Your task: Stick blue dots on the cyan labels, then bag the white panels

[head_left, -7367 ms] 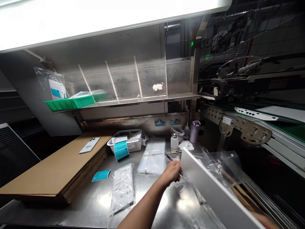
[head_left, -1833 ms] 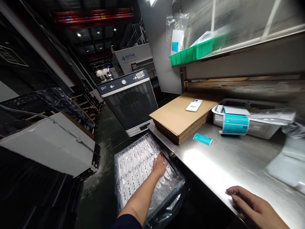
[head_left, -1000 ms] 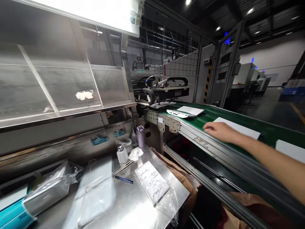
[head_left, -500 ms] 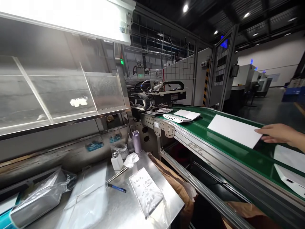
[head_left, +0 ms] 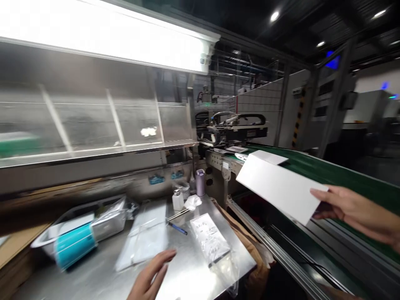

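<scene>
Holding one white rectangular sheet (head_left: 275, 185) in the right hand (head_left: 353, 210), the person kept it tilted in the air over the edge of a green conveyor belt (head_left: 350, 166). The fingers and thumb pinched narrowly around the sheet's near end. A second white sheet (head_left: 268, 157) lay on the belt, just behind the raised one and partly covered by it from this view.

The left hand (head_left: 150, 277) was low over a stainless steel bench (head_left: 190, 287), its fingers spread wide and holding nothing. It sat just beside one flat clear plastic bag (head_left: 145, 237), though the view did not settle whether they touched.

To the right of that bag lay one printed sheet in a clear plastic sleeve (head_left: 209, 238). Beyond them were one blue pen (head_left: 177, 228), one thin metal rod (head_left: 178, 215), one white pump bottle (head_left: 178, 201) and one crumpled white tissue (head_left: 193, 202), with one purple bottle (head_left: 200, 182) standing against the back panel. At the left, one white plastic tray (head_left: 68, 237) held bagged items, and one teal label roll (head_left: 75, 246) rested against its front. Above the bench ran a shelf with clear acrylic dividers (head_left: 115, 125).
</scene>
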### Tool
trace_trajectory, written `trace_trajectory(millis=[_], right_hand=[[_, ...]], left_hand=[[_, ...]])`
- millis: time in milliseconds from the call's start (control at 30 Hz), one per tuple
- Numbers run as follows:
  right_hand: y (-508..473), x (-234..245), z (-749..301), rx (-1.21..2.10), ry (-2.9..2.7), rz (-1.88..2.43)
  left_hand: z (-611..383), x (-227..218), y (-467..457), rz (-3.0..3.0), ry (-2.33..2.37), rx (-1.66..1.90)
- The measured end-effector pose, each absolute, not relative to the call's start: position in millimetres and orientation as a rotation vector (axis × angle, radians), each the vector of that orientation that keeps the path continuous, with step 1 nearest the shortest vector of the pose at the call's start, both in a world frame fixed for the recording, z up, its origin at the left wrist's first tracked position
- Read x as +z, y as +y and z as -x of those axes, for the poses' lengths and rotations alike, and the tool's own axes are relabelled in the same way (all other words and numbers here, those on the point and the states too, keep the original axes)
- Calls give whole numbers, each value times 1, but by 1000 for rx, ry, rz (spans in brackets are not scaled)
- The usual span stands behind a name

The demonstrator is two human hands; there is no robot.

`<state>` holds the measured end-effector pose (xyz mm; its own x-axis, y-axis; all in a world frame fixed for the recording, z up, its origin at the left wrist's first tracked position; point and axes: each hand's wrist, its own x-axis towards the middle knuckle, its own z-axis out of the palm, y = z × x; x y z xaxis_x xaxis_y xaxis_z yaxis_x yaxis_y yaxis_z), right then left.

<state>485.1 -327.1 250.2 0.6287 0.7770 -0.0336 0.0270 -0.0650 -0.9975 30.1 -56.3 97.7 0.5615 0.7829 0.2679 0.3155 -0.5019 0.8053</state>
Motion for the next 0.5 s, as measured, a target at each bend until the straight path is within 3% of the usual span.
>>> trace_trajectory(millis=[300,500], right_hand=[[-243,182,-313,1310,-670,1431],[-217,147,-284,1506,-545,1365]], left_hand=[[-48,130,-51,-2001,785,1055],[-63,136,-60,-2305,903,817]])
